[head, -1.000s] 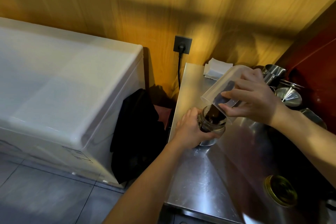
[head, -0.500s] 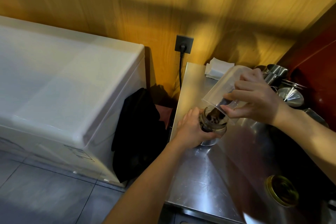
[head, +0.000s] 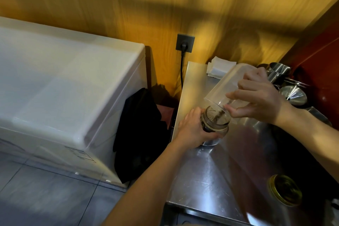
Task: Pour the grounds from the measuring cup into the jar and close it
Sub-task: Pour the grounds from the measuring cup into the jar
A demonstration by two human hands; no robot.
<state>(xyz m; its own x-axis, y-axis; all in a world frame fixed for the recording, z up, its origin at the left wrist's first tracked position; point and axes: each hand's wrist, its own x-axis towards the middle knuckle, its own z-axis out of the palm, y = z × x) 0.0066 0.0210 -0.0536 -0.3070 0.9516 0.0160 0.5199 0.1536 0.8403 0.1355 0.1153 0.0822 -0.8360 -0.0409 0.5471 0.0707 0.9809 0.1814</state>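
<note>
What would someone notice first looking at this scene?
At centre, the right hand tips a clear measuring cup over an open glass jar, a thin stream of dark grounds falling in, while the left hand steadies it. A gold lid lies on the steel counter, lower right.

This looks like a café or commercial kitchen prep corner. A stainless-steel surface [head: 201, 180] fills the 5 o'clock area, with steel pitchers [head: 278, 73] and funnels [head: 293, 95] crowded at 2 o'clock beside folded paper filters [head: 220, 67]. A white chest freezer [head: 64, 101] sits at 9 o'clock against a wood-panelled wall [head: 165, 2], above a grey tiled floor [head: 45, 198].
</note>
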